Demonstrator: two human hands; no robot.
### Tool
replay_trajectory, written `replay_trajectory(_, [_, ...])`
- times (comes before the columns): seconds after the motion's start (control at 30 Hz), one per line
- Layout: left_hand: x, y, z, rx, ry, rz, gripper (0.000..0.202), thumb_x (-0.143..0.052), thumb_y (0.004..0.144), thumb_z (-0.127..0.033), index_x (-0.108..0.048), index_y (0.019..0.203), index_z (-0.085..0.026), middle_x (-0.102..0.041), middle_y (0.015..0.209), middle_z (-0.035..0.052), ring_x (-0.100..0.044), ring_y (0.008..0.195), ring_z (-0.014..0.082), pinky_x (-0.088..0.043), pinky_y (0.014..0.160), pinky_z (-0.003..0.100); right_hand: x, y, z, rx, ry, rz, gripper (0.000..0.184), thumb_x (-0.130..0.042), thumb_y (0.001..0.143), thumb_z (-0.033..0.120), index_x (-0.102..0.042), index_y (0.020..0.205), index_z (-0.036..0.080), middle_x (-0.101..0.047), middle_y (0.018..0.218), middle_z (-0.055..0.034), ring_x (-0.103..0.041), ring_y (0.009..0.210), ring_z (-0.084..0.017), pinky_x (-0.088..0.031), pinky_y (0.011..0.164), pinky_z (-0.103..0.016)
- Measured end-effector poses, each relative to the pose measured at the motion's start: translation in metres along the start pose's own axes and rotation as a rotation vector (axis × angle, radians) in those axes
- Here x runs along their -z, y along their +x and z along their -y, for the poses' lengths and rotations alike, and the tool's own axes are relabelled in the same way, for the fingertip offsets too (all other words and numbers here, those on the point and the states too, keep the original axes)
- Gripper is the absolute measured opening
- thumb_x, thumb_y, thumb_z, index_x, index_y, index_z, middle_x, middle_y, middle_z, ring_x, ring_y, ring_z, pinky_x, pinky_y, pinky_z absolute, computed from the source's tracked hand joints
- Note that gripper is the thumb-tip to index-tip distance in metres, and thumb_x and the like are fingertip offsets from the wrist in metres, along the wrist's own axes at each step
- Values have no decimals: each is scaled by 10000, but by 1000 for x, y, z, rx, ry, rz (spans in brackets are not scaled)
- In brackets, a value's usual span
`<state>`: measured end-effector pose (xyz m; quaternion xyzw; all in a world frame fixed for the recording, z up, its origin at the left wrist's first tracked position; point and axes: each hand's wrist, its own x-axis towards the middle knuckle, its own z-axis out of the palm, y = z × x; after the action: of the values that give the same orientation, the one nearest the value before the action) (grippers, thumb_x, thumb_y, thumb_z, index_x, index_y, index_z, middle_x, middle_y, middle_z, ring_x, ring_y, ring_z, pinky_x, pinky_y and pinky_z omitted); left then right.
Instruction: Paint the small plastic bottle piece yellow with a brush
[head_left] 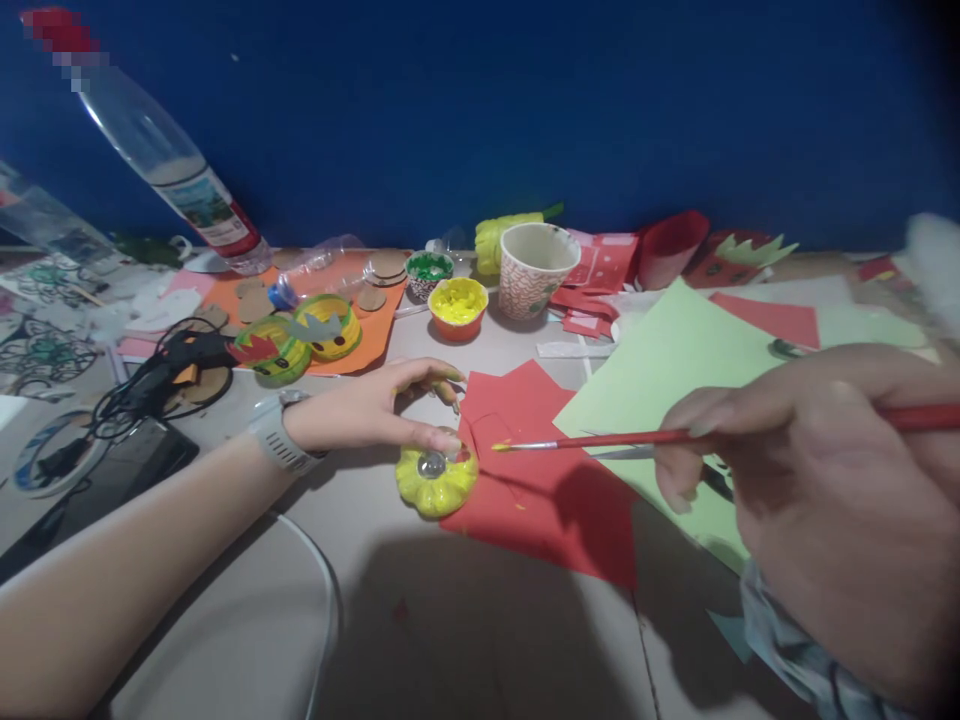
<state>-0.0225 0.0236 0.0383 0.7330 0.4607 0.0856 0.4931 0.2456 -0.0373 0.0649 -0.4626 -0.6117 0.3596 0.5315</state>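
My right hand [817,470] grips a red-handled paintbrush [645,438]. Yellow paint coats its tip, which points left above a red paper sheet [540,470]. Scissors [622,452] lie partly hidden behind that hand. A yellow-painted, flower-shaped piece [437,485] with a dark grey round centre rests partly on the red paper's left edge. The thumb of my left hand [375,405] touches its far edge, and the other fingers curve apart above it. A small orange cup of yellow paint [458,308] stands beyond my left hand.
Behind the paint are a patterned paper cup [536,270] and a green paint cup [429,272]. Pale green paper [667,370] lies at right. To the left are two painted yellow rings [330,328], a tall bottle [172,170], black cables [180,355] and a white cable [324,570].
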Motion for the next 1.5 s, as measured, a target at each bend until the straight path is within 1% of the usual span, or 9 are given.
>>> replay_trajectory(0.2, [1,1,-5,29,-30,3,693,-749,670,-472,-486,1250,-198,-571,1194,74,-522,1091,238,-403,919,346,-2,1,1,4,-71,-15,208,-457,883,193,-605,748,251,-571,636,13,-554,511,-120,-431,525,-317])
replay_trajectory(0.37, [2,2,-6,60,-121,29,653,-739,702,-428,-478,1253,-193,-563,1204,77,-516,1131,224,-413,937,337,-4,4,6,-14,-37,-70,204,-475,844,146,-598,705,230,-565,629,10,-550,479,-111,-419,456,-291])
replay_trajectory(0.5, [2,3,-5,71,-173,34,618,-728,722,-402,-482,1248,-192,-564,1194,83,-517,1139,225,-426,938,345,-8,5,9,-30,-31,-87,222,-469,825,108,-596,684,224,-565,584,17,-556,457,-102,-437,446,-261])
replay_trajectory(0.8, [5,3,-5,62,-170,44,603,-708,746,-436,-483,1249,-191,-539,1244,95,-511,1155,220,-431,947,337,-11,10,7,-145,141,-82,277,-444,889,181,-603,666,214,-572,522,9,-549,415,-109,-452,400,-235])
replay_trajectory(0.97, [4,2,-7,76,-266,44,568,-696,761,-431,-492,1240,-203,-564,1189,86,-536,1125,219,-437,932,347,-9,14,5,-150,175,-71,279,-445,901,214,-595,666,204,-564,465,2,-543,412,-117,-433,382,-220])
replay_trajectory(1.13, [4,3,-4,95,-326,51,562,-672,786,-440,-478,1259,-206,-550,1197,86,-539,1121,212,-438,924,331,-7,15,3,-159,211,-67,276,-451,903,236,-601,673,200,-559,450,2,-541,409,-113,-417,372,-204])
replay_trajectory(1.3, [12,3,4,58,-456,84,404,-571,880,-340,-467,1242,-192,-566,1196,86,-557,1115,181,-426,945,316,-9,19,4,-212,184,-68,248,-466,899,261,-556,679,190,-545,442,8,-527,402,-98,-422,393,-191])
replay_trajectory(1.4, [16,3,7,40,-439,99,415,-589,866,-261,-461,1256,-195,-572,1178,81,-559,1111,181,-421,951,325,-15,25,2,-214,155,-52,237,-501,904,318,-549,711,189,-550,489,21,-546,445,-88,-438,429,-188])
replay_trajectory(1.5, [17,2,8,27,-421,114,470,-621,838,-236,-442,1272,-206,-563,1191,81,-554,1119,188,-416,961,341,-26,30,-3,-185,209,-47,232,-538,889,362,-533,727,196,-552,574,37,-553,484,-72,-436,439,-187])
